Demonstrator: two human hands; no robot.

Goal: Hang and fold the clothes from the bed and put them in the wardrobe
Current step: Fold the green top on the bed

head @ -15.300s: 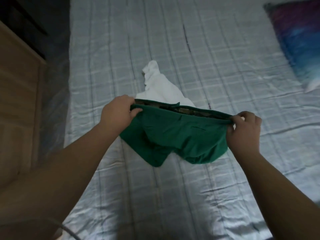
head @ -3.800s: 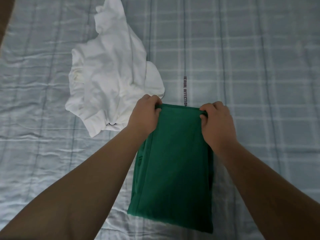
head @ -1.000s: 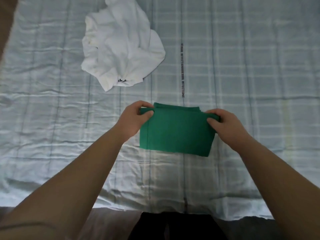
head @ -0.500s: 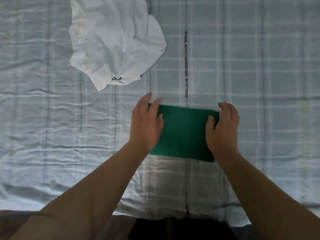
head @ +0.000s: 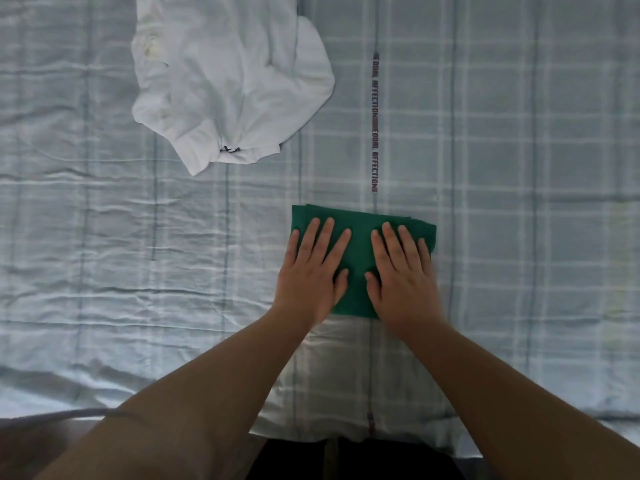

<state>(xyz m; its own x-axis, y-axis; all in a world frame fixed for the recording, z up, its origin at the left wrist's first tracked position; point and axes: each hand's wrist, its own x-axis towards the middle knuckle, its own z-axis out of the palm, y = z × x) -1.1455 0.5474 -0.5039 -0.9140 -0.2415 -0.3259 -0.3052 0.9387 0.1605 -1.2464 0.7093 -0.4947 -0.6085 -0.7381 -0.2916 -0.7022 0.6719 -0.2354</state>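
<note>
Two hands flat on one folded piece right now — the left hand (head: 308, 271) and right hand (head: 401, 275) are both laid palm-down on the green garment (head: 359, 242). The fingers are straight and a bit spread, with nothing curled round or pinched. So neither hand has a hold on anything, they're just pressing it against the bed sheet (head: 519, 168).

The green piece sits near the front edge of the bed, straight in front of the person. It's folded into a compact rectangle that runs a little longer side to side than front to back. The hands cover its left and right halves, with a strip of green showing between the thumbs.

My read: this is the smoothing-down bit at the end of the fold. The green one looks about ready to be picked up and carried to the wardrobe, which isn't in view. To lift it, I'd guess each hand slides out to its own short end and gets fingers under — the long axis already lies across the two hands, so no turning needed.

The other piece to deal with is the white garment (head: 228, 88), crumpled in a heap farther up the bed and off to the left, well apart from the green one. The left hand is the nearer one to it. It's unfolded, so the task looks a good way from done. Only risk I see is the fold slumping open if it's lifted from one end.
</note>
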